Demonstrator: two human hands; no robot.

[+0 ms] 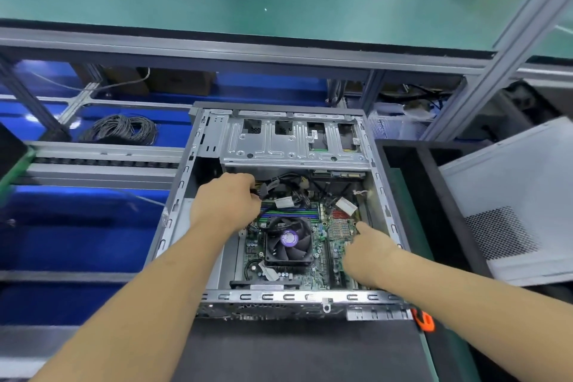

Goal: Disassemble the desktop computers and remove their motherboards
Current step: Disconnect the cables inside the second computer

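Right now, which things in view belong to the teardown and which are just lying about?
Job:
computer case
motherboard
cooling fan
cables, held by left hand
right hand, on the board

Lying about:
side panel
coil of wire
orange tool

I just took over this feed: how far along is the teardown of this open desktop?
Done: the side panel is off, lying to the right of the case. In hand: the left hand grips a cable connector near the drive cage; the right hand points a finger at the motherboard. Left: the board with its CPU fan is still inside.
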